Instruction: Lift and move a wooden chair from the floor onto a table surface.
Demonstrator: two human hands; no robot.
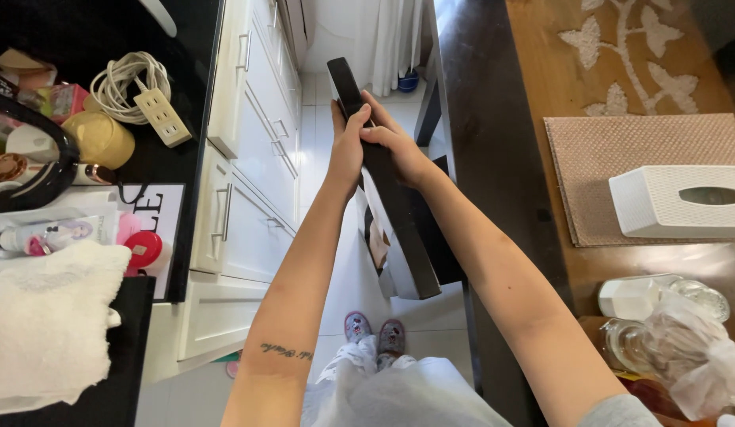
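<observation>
A long flat black-framed panel (399, 229), like a picture frame seen edge-on, stands upright in front of me over the white tiled floor. My left hand (348, 146) and my right hand (395, 142) both grip its upper edge, fingers wrapped around the black rim. A pale picture surface shows on its left face lower down. My patterned slippers (374, 332) are visible below it.
White cabinet drawers (249, 190) line the left under a black counter (189, 47) with a coiled power strip (146, 95), a yellow jar, bottles and a white towel (47, 316). Right: a wooden table with a woven placemat (621, 142), white tissue box (680, 202), glass jars.
</observation>
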